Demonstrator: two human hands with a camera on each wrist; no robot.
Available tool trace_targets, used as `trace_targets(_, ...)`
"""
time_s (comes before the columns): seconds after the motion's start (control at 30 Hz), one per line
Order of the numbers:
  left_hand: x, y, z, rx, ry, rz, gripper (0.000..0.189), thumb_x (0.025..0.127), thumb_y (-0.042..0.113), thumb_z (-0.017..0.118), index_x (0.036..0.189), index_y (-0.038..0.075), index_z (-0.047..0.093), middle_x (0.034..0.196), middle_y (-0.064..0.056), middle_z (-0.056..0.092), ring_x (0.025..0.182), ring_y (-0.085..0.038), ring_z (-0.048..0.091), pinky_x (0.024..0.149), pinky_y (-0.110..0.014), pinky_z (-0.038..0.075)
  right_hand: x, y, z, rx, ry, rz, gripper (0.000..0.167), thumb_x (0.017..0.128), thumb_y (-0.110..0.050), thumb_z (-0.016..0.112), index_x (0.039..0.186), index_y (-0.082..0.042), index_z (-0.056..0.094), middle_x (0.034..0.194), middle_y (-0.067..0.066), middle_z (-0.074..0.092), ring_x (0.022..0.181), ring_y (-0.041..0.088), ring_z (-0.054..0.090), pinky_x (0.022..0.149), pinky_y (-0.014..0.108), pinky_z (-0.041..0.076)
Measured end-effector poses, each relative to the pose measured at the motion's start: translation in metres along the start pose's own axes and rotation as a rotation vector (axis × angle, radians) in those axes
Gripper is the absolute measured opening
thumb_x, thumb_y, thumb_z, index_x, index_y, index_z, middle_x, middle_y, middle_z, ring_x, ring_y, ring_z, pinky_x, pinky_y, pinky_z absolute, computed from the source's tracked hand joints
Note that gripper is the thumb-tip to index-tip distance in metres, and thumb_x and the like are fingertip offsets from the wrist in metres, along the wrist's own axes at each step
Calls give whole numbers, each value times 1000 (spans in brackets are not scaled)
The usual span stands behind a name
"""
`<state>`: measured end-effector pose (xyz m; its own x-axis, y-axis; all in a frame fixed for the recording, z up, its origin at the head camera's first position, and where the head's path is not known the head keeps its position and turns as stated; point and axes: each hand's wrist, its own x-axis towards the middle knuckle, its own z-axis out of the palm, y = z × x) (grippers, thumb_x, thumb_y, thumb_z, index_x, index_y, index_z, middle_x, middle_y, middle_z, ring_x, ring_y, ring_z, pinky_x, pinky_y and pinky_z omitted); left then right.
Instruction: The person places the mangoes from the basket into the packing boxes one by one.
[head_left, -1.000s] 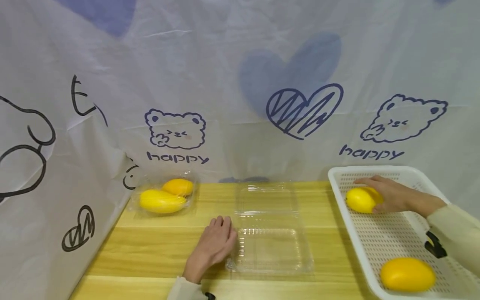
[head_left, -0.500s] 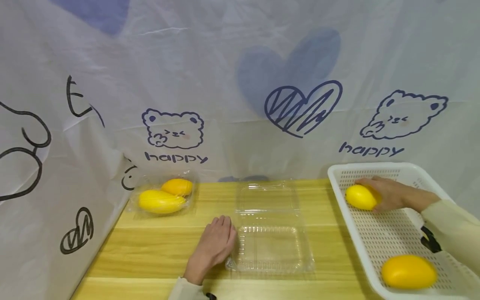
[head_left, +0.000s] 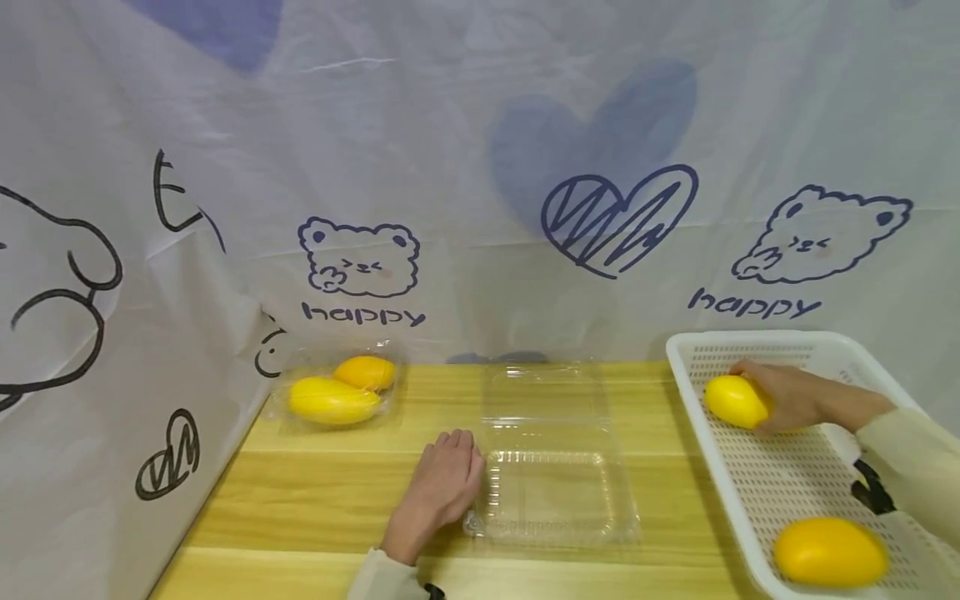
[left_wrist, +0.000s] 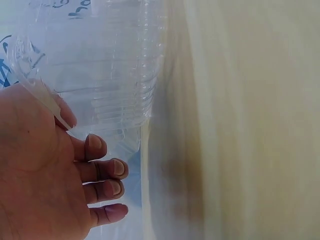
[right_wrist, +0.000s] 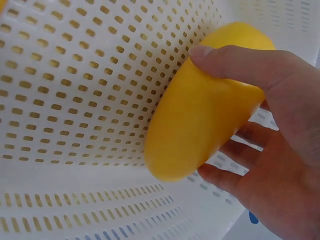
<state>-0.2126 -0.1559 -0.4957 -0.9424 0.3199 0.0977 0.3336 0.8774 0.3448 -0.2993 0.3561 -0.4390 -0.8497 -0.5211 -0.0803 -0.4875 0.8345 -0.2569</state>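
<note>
Yellow mango barely budges, so probably no lift yet; right hand grips it in the basket. Left hand touches clear container, can't tell if pinching.

The pale, wood-grained table carries a clear filled box near its back left corner, an open clear container stretching from mid-table toward the back edge, and rightward a white perforated basket.

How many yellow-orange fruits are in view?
4: two fruits in the leftmost clear container, one held by the right hand, one in the near end of the white basket.
</note>
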Motion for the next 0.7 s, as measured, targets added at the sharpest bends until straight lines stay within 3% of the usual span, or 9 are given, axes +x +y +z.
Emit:
trace_targets(0.33,-1,1,1,9,17,15,25,107,19,35,88,9,47,82,-3,44,80,-23,43,74,-38,39,-15,-6,-6,-17,44,42,88,71,-33,92,136,5,46,118,25,64,99,35,63,82,57,52)
trace_targets(0.7,-1,-2,3,-6,13,15,26,108,19,34,87,10,46,80,-3,42,78,-22,41,73,-37,37,-28,-23,-30,2,121,120,86,82,-41,82,146,-3,37,110,21,58,86,25,56,65,44,48)
